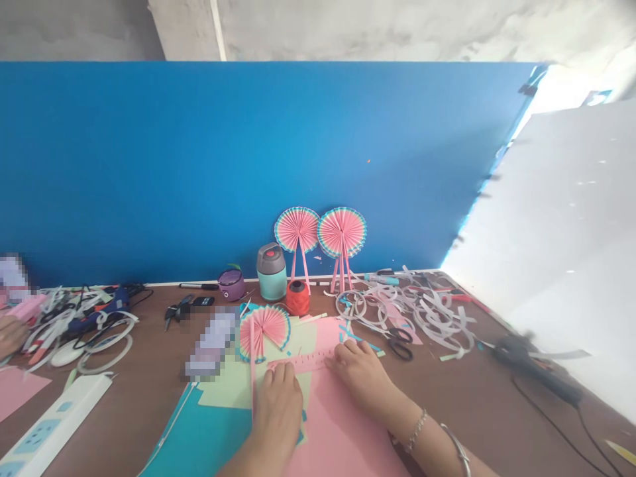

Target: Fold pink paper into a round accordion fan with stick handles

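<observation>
My left hand (278, 407) and my right hand (362, 377) rest on a pink paper sheet (342, 424), fingers pressed down on a narrow folded pink strip (303, 362) along its far edge. A half-open pink paper fan (265, 326) with a teal rim lies just beyond my left hand on pale green paper (233, 387). Teal paper (199, 437) lies under both sheets at the front. My right wrist wears bracelets.
Two finished pink fans (320, 232) lean on the blue partition (199, 165). Nearby stand a teal flask (271, 271), red thread spool (297, 297) and purple pot (231, 285). Scissors (400, 341), paper strips (427, 311), glue gun (531, 364), power strip (54, 424). Another person's hand (10, 334) at left.
</observation>
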`<action>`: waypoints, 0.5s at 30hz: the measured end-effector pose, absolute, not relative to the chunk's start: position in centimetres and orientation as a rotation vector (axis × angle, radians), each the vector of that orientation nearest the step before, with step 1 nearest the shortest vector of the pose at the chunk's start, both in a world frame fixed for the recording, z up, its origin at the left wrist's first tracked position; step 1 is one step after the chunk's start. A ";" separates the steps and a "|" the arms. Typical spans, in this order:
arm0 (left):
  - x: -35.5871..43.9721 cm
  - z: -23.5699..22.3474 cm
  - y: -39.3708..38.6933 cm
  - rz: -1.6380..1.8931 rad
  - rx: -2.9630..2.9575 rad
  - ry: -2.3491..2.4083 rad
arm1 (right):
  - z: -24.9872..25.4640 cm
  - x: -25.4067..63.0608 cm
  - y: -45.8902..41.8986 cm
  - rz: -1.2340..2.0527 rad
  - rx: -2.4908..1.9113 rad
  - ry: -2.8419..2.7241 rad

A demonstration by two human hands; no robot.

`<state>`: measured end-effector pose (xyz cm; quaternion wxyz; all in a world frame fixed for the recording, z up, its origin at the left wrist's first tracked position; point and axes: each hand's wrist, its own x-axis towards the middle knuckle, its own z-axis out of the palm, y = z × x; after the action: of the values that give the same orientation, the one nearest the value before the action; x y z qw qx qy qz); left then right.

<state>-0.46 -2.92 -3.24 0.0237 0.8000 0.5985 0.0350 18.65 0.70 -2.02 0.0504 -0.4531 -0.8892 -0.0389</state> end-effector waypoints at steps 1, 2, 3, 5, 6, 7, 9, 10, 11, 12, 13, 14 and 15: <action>-0.5 -3.2 -3.1 0.127 2.460 1.884 | -1.7 18.9 0.6 -0.100 -1.425 -2.708; -0.6 -3.0 -3.2 0.114 2.449 1.916 | -1.4 19.2 0.5 -0.084 -1.474 -2.709; -0.6 -2.8 -3.3 0.072 2.444 1.948 | -1.1 19.5 0.4 -0.071 -1.526 -2.709; -0.4 -2.4 -3.4 -0.060 2.448 1.999 | -0.7 19.9 0.2 -0.051 -1.614 -2.709; -0.3 -2.1 -3.4 -0.130 2.453 2.014 | -0.6 20.1 0.2 -0.045 -1.649 -2.707; -0.3 -1.9 -3.5 -0.188 2.455 2.026 | -0.5 20.1 0.2 -0.042 -1.675 -2.704; -0.2 -1.6 -3.6 -0.269 2.447 2.050 | -0.6 20.2 0.2 -0.047 -1.720 -2.692; -0.2 -1.6 -3.6 -0.294 2.443 2.064 | -0.7 20.3 0.2 -0.050 -1.743 -2.684; -0.2 -1.6 -3.7 -0.313 2.442 2.078 | -0.8 20.4 0.2 -0.050 -1.767 -2.675; -0.3 -1.6 -3.7 -0.329 2.447 2.091 | -0.9 20.5 0.2 -0.046 -1.793 -2.659; -0.4 -1.8 -3.8 -0.339 2.459 2.099 | -1.0 20.6 0.3 -0.039 -1.820 -2.637; -0.5 -2.0 -3.8 -0.342 2.478 2.107 | -1.0 20.9 0.3 -0.031 -1.844 -2.610; -0.6 -2.2 -3.8 -0.330 2.503 2.115 | -1.0 21.1 0.5 -0.023 -1.863 -2.579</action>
<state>-0.60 -3.77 -2.23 -0.0759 0.7579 0.6402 -0.1000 21.11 0.45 -1.02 -0.0199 -0.5854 -0.8105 -0.0073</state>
